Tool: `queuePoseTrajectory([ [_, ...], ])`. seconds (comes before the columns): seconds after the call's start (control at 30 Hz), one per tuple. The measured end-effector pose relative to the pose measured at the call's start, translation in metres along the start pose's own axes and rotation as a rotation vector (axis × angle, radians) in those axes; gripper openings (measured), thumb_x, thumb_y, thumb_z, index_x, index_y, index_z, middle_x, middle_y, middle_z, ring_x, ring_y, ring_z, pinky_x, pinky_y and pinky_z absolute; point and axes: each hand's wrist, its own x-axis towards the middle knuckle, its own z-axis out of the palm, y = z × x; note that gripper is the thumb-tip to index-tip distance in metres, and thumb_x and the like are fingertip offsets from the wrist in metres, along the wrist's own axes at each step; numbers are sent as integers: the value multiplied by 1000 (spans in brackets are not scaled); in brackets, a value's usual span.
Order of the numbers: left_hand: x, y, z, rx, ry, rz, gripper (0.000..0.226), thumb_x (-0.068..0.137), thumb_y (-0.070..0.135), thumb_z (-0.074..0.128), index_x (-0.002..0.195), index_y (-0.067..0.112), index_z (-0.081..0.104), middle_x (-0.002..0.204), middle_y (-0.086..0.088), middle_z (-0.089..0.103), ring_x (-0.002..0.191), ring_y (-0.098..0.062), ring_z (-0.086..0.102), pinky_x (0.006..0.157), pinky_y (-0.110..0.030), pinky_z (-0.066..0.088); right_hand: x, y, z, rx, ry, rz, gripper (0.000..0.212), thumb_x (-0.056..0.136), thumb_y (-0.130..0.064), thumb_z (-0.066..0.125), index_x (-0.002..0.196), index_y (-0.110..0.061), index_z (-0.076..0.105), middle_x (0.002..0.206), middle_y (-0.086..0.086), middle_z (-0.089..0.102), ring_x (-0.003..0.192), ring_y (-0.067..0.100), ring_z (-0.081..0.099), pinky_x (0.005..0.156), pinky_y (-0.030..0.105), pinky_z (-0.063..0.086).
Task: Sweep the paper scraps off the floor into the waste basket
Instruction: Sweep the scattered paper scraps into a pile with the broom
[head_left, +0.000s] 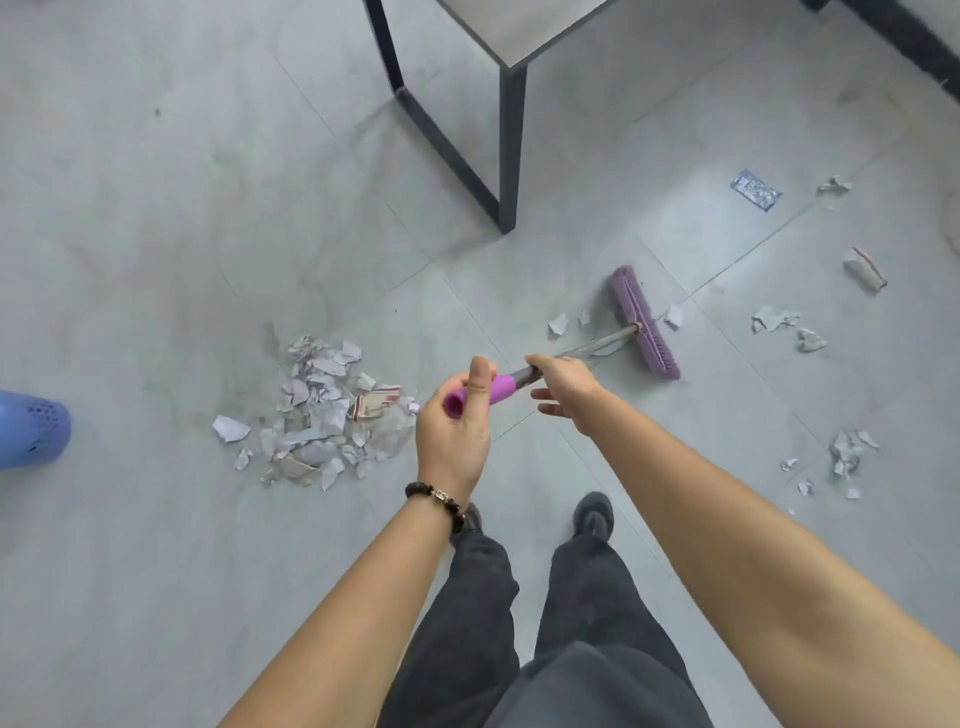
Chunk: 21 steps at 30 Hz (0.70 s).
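A purple broom head (645, 322) rests on the grey floor to the right of centre, its handle running back to me. My left hand (454, 431) grips the pink handle end (497, 391). My right hand (563, 382) holds the grey shaft just beyond it, some fingers spread loose below. A gathered pile of paper scraps (322, 410) lies left of my hands. Loose scraps lie by the broom head (558, 323) and scattered at the right (774, 319) (847, 452). The blue perforated waste basket (31, 434) shows at the far left edge.
A table with black metal legs (511, 150) stands just beyond the broom head. A blue wrapper (756, 190) and a crumpled brownish piece (865, 268) lie at the far right. My two feet in dark shoes (593, 514) stand below my hands.
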Motion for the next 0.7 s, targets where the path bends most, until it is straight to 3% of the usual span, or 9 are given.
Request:
queuePoseTrajectory([
  [0.17, -10, 24, -95, -44, 327, 135, 52, 96, 52, 47, 72, 13, 72, 91, 6, 76, 96, 0, 68, 97, -32, 50, -50, 0, 116, -15, -196, 28, 39, 88, -40, 57, 117, -15, 47, 108, 1, 58, 87, 18, 66, 74, 34, 54],
  [0.3, -15, 69, -155, -207, 399, 272, 52, 98, 45, 50, 53, 17, 56, 82, -8, 75, 94, -18, 72, 91, -35, 51, -92, -34, 187, -12, -362, 34, 43, 89, -35, 54, 123, -10, 57, 96, 4, 59, 76, 19, 66, 66, 29, 54],
  [0.37, -15, 97, -167, -369, 433, 321, 52, 97, 39, 54, 54, 11, 47, 59, -8, 65, 82, -25, 73, 84, -35, 54, -110, -54, 209, 64, -435, 28, 39, 93, -33, 53, 120, -7, 62, 93, 6, 60, 70, 17, 62, 66, 29, 53],
  [0.47, -15, 127, -167, -418, 512, 415, 52, 94, 36, 61, 53, 10, 42, 43, 2, 48, 58, -20, 63, 70, -26, 53, -134, -79, 223, 219, -468, 26, 16, 96, -24, 52, 94, -12, 62, 76, -1, 59, 65, 13, 55, 64, 26, 51],
  [0.57, -16, 136, -154, -400, 420, 483, 51, 91, 37, 64, 54, 10, 43, 43, 1, 47, 57, -19, 61, 67, -23, 52, -142, -89, 210, 311, -443, 17, 17, 95, -19, 52, 79, -15, 55, 71, -1, 56, 66, 13, 54, 68, 28, 52],
  [0.7, -21, 131, -114, -353, 190, 523, 55, 87, 43, 64, 56, 1, 47, 47, 1, 54, 58, -19, 62, 64, -20, 53, -133, -86, 152, 428, -338, -8, 7, 93, -18, 57, 89, -12, 59, 68, -1, 57, 67, 14, 57, 85, 34, 55],
])
